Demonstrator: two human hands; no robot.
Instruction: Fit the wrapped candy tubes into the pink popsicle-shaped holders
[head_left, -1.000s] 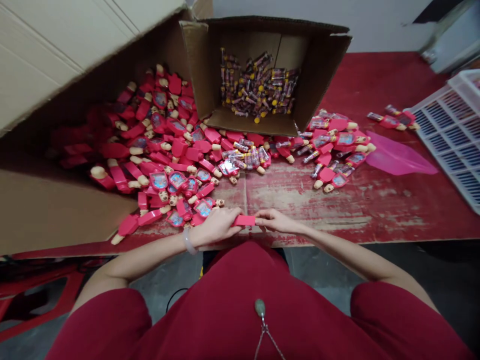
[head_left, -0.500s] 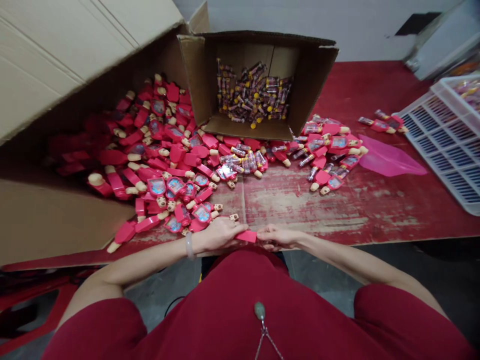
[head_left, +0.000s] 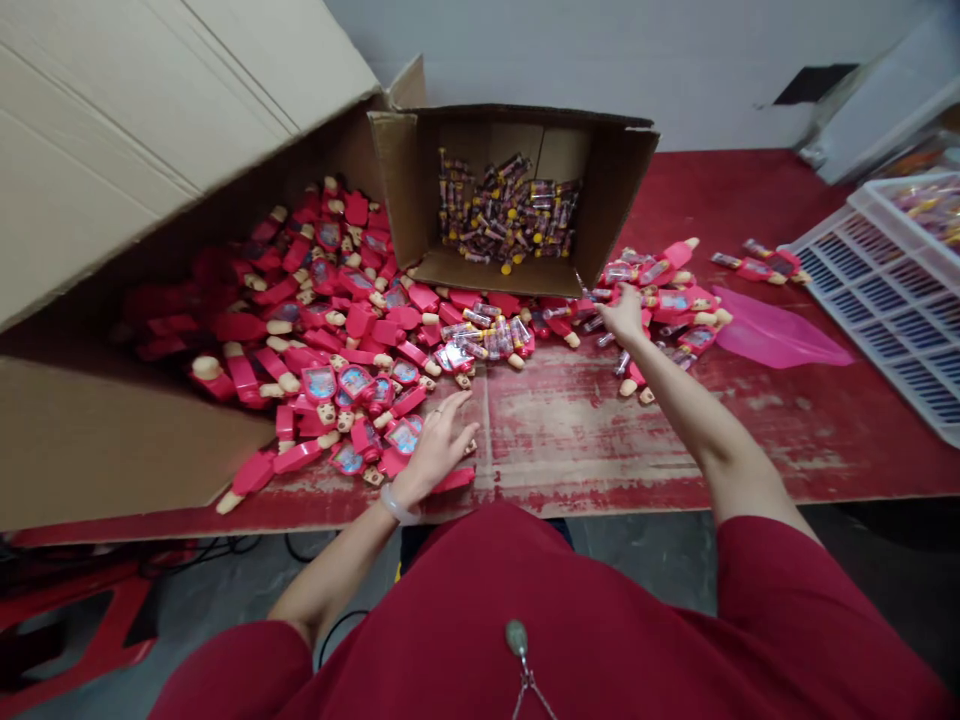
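My left hand (head_left: 435,450) rests open, fingers spread, at the front edge of a large heap of pink plastic toy pieces (head_left: 322,340) with tan tips and printed labels. One loose pink piece (head_left: 454,480) lies just below that palm at the table's front. My right hand (head_left: 622,320) reaches far forward, its fingertips touching a smaller heap of pink pieces with clear tubes (head_left: 660,310). Its fingers hide whatever lies beneath them, so I cannot tell whether it grips a piece.
A cardboard box (head_left: 510,130) holding several wrapped tubes stands behind the heaps. A large cardboard carton (head_left: 150,150) opens at the left. A pink plastic bag (head_left: 772,330) and a white slotted crate (head_left: 877,310) lie right on the worn red table (head_left: 600,430).
My hands have parted from the pink piece they held together at the table's front edge. That piece now lies by my left hand, and my right hand has stretched forward to the right heap.
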